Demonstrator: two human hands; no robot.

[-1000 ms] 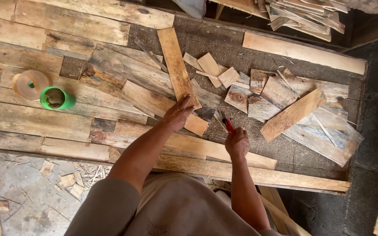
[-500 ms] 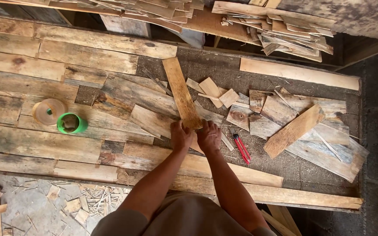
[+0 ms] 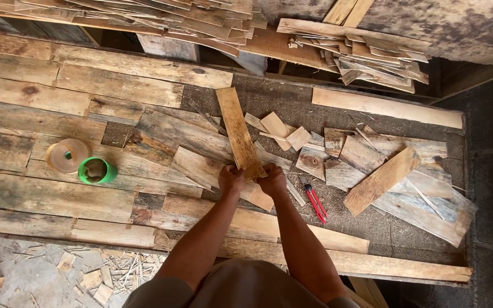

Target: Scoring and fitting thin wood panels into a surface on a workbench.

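Note:
A long narrow wooden slat (image 3: 238, 128) lies at a slant across the rough plank workbench (image 3: 58, 114), its near end toward me. My left hand (image 3: 231, 178) grips the left corner of that near end. My right hand (image 3: 272, 179) grips the right corner, so both hands hold the same slat side by side. A red-handled tool (image 3: 315, 202) lies on the bench just right of my right hand, untouched.
A green cup (image 3: 95, 170) and a round tan lid (image 3: 67, 154) sit to the left. Several short board offcuts (image 3: 380, 171) are heaped to the right. Stacks of thin slats (image 3: 349, 45) fill the far side. Wood chips (image 3: 104, 274) litter the floor at lower left.
My right hand let go of the red-handled tool, which now lies on the bench, and moved left to join my left hand on the slat's near end.

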